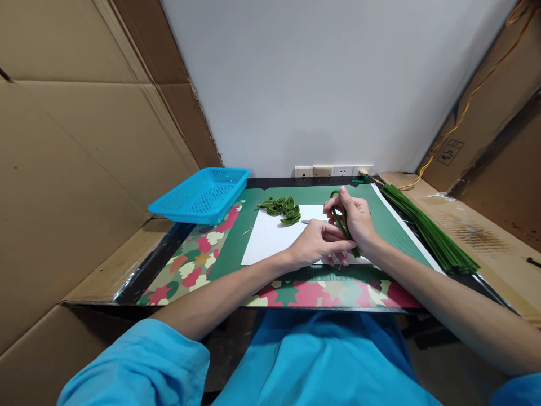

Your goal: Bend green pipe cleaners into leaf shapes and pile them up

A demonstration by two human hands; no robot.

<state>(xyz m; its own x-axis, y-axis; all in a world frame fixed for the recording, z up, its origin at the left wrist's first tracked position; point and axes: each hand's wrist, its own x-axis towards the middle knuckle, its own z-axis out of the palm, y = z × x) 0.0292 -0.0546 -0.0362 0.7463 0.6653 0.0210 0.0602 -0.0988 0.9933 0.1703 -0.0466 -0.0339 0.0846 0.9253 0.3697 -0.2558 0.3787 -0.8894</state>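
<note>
A green pipe cleaner (345, 230) is bent into a narrow upright loop between my two hands. My right hand (359, 221) is closed around its upper part, with the thumb pointing up. Lower down, the thumb and fingers of my left hand (318, 241) pinch the stem near its bottom end. Beneath the hands lies a white sheet (264, 241). On its far left part rests a small pile of curled green pipe cleaner pieces (284, 208). A thin grey metal tip (307, 221) shows behind my left hand; the rest of it is hidden.
A bundle of long green pipe cleaners (431, 228) lies along the right side. At the back left stands a blue perforated basket (203, 194). A green mat (230, 248) covers part of the patterned table surface (186, 262). Cardboard walls (84, 141) flank the table, and sockets (323, 171) line the wall.
</note>
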